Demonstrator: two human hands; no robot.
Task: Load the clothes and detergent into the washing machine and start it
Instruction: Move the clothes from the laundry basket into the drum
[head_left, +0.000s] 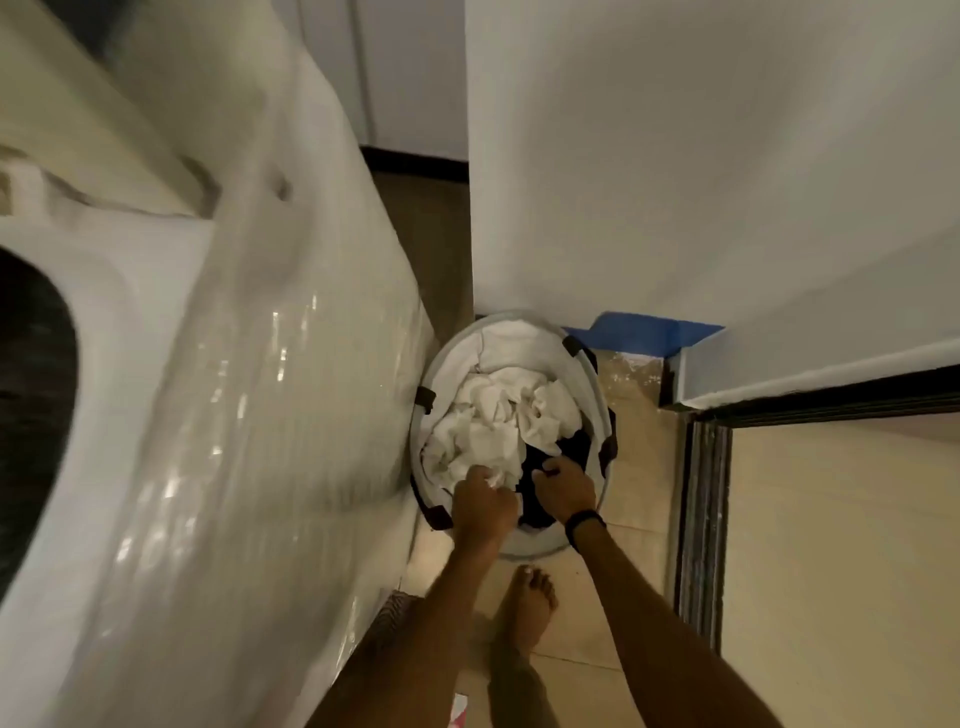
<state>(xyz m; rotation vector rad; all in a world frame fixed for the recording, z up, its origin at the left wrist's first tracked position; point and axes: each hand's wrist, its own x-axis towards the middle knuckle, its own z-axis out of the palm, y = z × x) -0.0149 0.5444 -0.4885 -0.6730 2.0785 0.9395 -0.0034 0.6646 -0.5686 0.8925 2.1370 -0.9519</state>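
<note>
Here, the left hand (485, 506) is clutching a white cloth (488, 421) and the right hand (563, 491) is grasping a dark garment (569, 444), both inside the laundry basket (519, 340). The basket is standing just beside the washing machine (234, 415).

Tight corner
White glossy washing machine (234, 415) left, white wall (675, 156) far; round grey fabric basket (506, 343) open above.
</note>
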